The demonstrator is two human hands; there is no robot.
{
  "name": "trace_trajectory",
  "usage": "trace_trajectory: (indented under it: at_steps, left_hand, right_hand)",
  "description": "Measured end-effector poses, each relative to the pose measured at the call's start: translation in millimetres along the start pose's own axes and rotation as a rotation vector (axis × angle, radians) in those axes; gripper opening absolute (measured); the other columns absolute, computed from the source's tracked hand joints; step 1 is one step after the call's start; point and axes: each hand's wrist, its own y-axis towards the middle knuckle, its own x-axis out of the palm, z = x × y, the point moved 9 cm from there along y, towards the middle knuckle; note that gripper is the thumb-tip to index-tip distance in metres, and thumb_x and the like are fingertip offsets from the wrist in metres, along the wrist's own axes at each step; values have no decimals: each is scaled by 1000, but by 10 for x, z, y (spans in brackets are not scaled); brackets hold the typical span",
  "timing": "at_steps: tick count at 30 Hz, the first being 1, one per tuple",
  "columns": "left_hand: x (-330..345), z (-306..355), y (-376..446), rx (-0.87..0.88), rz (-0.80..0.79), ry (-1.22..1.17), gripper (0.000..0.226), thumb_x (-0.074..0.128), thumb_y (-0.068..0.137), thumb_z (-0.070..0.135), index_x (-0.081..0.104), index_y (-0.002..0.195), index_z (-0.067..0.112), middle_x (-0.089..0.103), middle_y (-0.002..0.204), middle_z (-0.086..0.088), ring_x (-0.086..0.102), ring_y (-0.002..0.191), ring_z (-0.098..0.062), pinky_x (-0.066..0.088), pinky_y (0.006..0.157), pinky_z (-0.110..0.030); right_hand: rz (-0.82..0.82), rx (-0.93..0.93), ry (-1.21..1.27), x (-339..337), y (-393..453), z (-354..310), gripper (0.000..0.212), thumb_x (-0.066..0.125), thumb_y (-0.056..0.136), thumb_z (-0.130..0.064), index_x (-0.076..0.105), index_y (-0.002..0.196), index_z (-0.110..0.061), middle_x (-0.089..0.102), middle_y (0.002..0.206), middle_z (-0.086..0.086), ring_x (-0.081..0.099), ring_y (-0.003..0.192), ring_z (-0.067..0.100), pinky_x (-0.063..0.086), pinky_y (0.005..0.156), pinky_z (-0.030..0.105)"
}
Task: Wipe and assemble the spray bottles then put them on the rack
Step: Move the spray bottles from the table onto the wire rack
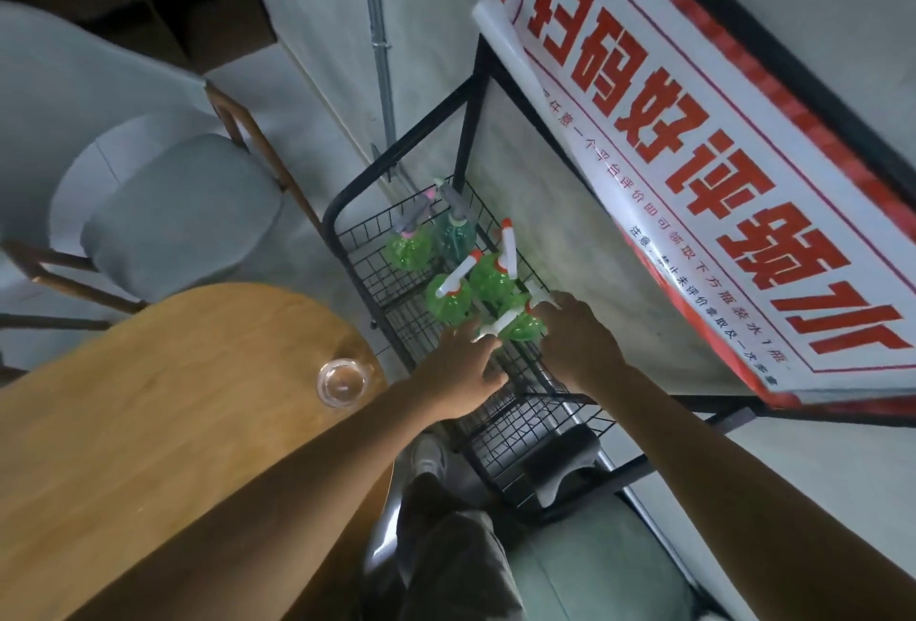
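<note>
Five spray bottles upright in black wire rack (376, 268). Far end: green bottle (409, 251) and teal bottle (453, 236), grey heads (pink tips). Closer: two green bottles (448, 305) (490, 280), white heads, red collars. Nearest green bottle (520, 325) partly hidden by hands.

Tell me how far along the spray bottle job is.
Done: four assembled bottles stand in the wire rack, two grey-topped at the back, two white-topped nearer. In hand: the left hand and right hand are setting a fifth bottle in. Left: none visible; the table shows only a glass.
</note>
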Motion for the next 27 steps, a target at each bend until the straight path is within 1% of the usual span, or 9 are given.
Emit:
trace_trajectory:
  at_steps: [3, 6, 9, 12, 15, 17, 20, 23, 27]
  left_hand:
    - [-181, -173, -295, -1, 83, -75, 50, 56, 104, 37, 47, 148, 17, 17, 169, -4, 12, 157, -29, 19, 127, -48]
    - [-388, -503, -682, -18, 171, -109, 47, 55, 104, 38, 50, 147, 19, 29, 164, -1, 21, 155, -21, 19, 125, -40]
    - [-590, -988, -1181, -60, 256, -150, 43, 55, 104, 41, 54, 143, 22, 46, 154, 1, 38, 146, -18, 34, 118, -37]
    - [-816, -1498, -1836, -111, 357, -185, 40, 54, 104, 39, 57, 140, 21, 60, 137, 4, 51, 132, -17, 41, 107, -30]
    - [-977, -2069, -2575, -171, 470, -174, 40, 55, 104, 38, 58, 140, 20, 53, 146, 1, 46, 138, -19, 36, 111, -28]
    - [-1004, -2495, -3088, -209, 533, -197, 40, 55, 103, 40, 59, 139, 20, 51, 147, 3, 46, 138, -18, 38, 112, -29]
    - [-972, -3135, -3884, -290, 612, -223, 39, 56, 103, 40, 60, 137, 21, 52, 145, 4, 48, 135, -16, 39, 112, -31]
    - [-863, -3766, -4728, -393, 685, -253, 40, 56, 102, 43, 61, 135, 21, 55, 141, 3, 50, 133, -17, 40, 113, -35]
    - [-561, -4576, -5837, -534, 833, -381, 63, 44, 91, 59, 67, 127, 14, 62, 132, -6, 59, 124, -28, 44, 110, -40]
  right_hand:
    - [147, -42, -60, -245, -120, -292, 51, 57, 92, -8, 56, 142, -16, 39, 159, 10, 27, 149, 30, 42, 113, 45]
    - [238, -98, -47, -427, -243, -697, 51, 58, 87, 2, 62, 136, -10, 55, 144, 16, 38, 141, 33, 46, 108, 46]
    - [254, -208, 13, -513, -394, -1266, 48, 61, 86, 5, 65, 131, -10, 61, 136, 16, 46, 134, 34, 44, 111, 49]
    - [225, -300, 2, -498, -566, -1962, 47, 60, 92, -1, 62, 136, -14, 58, 141, 10, 41, 140, 30, 38, 118, 45]
    - [204, -381, 6, -401, -794, -2778, 46, 53, 96, -4, 58, 141, -14, 56, 142, 9, 41, 140, 26, 38, 117, 39]
    - [192, -427, 39, -278, -986, -3363, 46, 52, 96, -2, 58, 140, -13, 56, 140, 10, 45, 137, 26, 39, 113, 34]
    - [161, -541, 64, 36, -1263, -4269, 45, 53, 99, -5, 54, 142, -14, 56, 140, 12, 51, 133, 29, 44, 111, 37]
    - [77, -673, -8, 460, -1573, -5205, 48, 51, 102, -12, 45, 149, -21, 49, 149, 4, 44, 139, 24, 42, 113, 43]
    - [-34, -834, -123, 1058, -2049, -6382, 50, 48, 105, -14, 38, 153, -23, 44, 154, -1, 36, 144, 19, 36, 116, 36]
